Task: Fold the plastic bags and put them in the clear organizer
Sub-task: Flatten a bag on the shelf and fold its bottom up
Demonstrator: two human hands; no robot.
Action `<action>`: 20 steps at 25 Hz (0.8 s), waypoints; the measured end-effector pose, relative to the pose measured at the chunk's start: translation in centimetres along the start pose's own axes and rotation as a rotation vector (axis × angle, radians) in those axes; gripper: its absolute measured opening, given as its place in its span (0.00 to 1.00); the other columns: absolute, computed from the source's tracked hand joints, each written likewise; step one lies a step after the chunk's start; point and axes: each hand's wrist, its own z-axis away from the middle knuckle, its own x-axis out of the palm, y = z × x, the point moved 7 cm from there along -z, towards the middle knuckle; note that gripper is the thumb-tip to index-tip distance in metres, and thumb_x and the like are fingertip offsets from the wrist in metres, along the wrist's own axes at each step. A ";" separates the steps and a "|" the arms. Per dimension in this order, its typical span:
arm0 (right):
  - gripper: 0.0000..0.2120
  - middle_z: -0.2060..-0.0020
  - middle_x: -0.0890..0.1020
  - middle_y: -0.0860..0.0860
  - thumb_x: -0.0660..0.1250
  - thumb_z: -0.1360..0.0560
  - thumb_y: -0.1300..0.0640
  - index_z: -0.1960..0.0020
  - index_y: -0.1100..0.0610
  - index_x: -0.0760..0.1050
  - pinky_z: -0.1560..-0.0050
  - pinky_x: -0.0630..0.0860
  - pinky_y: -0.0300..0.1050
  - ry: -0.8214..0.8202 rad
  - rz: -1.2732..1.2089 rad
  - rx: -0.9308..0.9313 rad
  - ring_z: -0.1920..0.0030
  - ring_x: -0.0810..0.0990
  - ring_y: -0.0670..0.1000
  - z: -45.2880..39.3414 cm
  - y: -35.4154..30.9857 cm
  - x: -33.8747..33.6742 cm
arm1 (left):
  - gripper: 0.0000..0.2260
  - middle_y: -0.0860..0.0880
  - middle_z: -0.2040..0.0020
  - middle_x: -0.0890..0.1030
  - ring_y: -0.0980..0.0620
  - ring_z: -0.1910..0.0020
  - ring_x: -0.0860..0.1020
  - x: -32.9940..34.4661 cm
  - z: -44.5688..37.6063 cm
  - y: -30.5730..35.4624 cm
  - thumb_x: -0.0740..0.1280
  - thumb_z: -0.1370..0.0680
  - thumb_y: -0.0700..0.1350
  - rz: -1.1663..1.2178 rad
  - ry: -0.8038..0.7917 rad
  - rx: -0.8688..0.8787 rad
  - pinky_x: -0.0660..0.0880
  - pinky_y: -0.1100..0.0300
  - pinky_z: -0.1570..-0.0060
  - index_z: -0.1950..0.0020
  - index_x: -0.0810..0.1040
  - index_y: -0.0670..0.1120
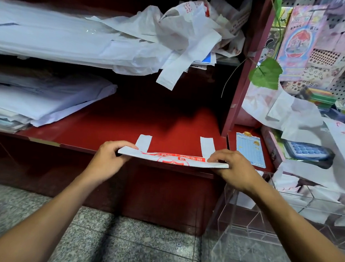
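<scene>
From the head view, our left hand (pixel 111 157) and right hand (pixel 229 168) each pinch one end of the plastic bag (pixel 173 159) at the red shelf (pixel 126 127) edge. The thin film may slip and unfold before reaching the clear organizer (pixel 263 220).

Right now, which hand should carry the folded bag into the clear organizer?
Probably the right hand: it already pinches the bag on the side nearest the clear organizer. The left hand would have to cross over.
</scene>
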 end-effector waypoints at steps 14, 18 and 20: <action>0.17 0.60 0.78 0.47 0.69 0.24 0.53 0.37 0.53 0.70 0.47 0.74 0.52 0.260 -0.087 0.344 0.54 0.77 0.54 -1.5 1.0 -0.3 | 0.24 0.55 0.48 0.77 0.56 0.49 0.73 0.2 -0.3 0.6 0.75 0.28 0.52 -0.071 0.170 -0.119 0.70 0.58 0.46 0.33 0.73 0.54; 0.15 0.43 0.76 0.50 0.66 0.23 0.47 0.39 0.52 0.73 0.44 0.71 0.52 0.201 0.165 0.096 0.43 0.73 0.56 -1.5 -1.3 0.0 | 0.34 0.66 0.32 0.68 0.60 0.32 0.62 2.7 0.6 0.2 0.66 0.34 0.73 -0.346 -0.227 0.070 0.57 0.57 0.34 0.32 0.74 0.60; 0.17 0.39 0.77 0.47 0.63 0.22 0.41 0.39 0.50 0.74 0.44 0.67 0.49 0.035 0.300 -0.025 0.40 0.72 0.54 -1.1 -2.0 1.0 | 0.30 0.66 0.33 0.68 0.59 0.32 0.64 2.7 0.7 -0.4 0.74 0.32 0.63 -0.385 -0.244 0.077 0.59 0.55 0.33 0.31 0.74 0.58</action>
